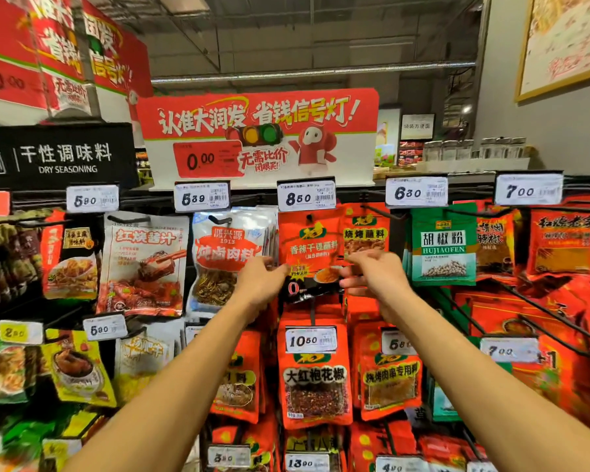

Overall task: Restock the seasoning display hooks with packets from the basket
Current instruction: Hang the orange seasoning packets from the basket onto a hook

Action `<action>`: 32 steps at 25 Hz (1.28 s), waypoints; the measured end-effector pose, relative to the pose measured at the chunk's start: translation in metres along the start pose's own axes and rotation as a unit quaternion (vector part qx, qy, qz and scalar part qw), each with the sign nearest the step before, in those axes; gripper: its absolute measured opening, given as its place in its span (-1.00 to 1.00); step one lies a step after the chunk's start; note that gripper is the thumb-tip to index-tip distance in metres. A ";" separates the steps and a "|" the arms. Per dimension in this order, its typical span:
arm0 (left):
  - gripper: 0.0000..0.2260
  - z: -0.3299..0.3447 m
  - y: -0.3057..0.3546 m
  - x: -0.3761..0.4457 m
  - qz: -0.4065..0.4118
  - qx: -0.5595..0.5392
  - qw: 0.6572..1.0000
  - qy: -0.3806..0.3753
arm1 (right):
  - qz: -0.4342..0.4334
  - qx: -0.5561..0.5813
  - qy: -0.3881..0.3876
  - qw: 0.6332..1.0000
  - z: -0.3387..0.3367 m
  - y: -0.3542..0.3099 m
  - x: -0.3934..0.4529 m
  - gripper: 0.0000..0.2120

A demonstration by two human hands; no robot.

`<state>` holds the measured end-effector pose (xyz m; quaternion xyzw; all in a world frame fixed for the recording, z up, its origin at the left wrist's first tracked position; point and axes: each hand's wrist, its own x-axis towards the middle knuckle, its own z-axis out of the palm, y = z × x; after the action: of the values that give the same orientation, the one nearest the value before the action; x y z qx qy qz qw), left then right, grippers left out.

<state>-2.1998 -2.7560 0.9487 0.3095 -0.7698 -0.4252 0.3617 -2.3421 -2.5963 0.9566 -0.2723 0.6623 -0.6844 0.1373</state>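
A: Where is the person standing in the job?

B: Both hands are working on the red packet [309, 253] under the 8.50 tag [306, 198]; its hole is sitting on the hook [309, 218]. The left hand [261, 279] is pinching its left edge, the right hand [372, 272] its right edge.

A: And what is remaining?

B: Most hooks are looking stocked; the basket is not showing, so nobody can be telling

A black rack of hooks [382, 212] carried rows of hanging seasoning packets: a red packet [307, 247], a green pepper packet [443, 247], a white sauce packet [143, 264], with price tags [306, 195] clipped above.
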 end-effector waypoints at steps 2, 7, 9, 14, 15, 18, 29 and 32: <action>-0.86 -0.012 0.001 -0.023 -0.012 -0.092 0.995 -0.036 | -0.003 0.047 -0.014 0.999 -0.017 -0.004 -0.026 -0.92; -0.83 -0.018 0.012 -0.095 -0.027 -0.196 0.978 -0.072 | -0.004 0.085 -0.029 0.996 -0.067 0.000 -0.084 -0.83; -0.84 -0.006 0.005 -0.126 -0.040 -0.225 0.970 -0.080 | 0.005 0.089 -0.037 0.995 -0.089 0.020 -0.103 -0.82; -0.81 0.072 -0.050 -0.213 -0.186 -0.270 0.942 -0.077 | 0.129 0.056 -0.042 0.989 -0.154 0.131 -0.160 -0.77; -0.81 0.093 -0.067 -0.231 -0.229 -0.274 0.930 -0.084 | 0.165 0.043 -0.042 0.985 -0.168 0.157 -0.172 -0.77; -0.83 0.155 -0.117 -0.278 -0.352 -0.276 0.889 -0.102 | 0.261 -0.007 -0.039 0.964 -0.210 0.233 -0.206 -0.76; -0.85 0.283 -0.328 -0.469 -0.673 -0.057 0.727 -0.119 | 0.567 -0.133 -0.020 0.813 -0.286 0.526 -0.357 -0.73; -0.82 0.311 -0.412 -0.516 -0.679 0.025 0.710 -0.184 | 0.621 -0.163 -0.062 0.764 -0.283 0.618 -0.415 -0.75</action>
<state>-2.1034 -2.4019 0.3183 0.6733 -0.4136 -0.5853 -0.1819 -2.2678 -2.1862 0.2778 0.1387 0.7780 -0.3133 0.5266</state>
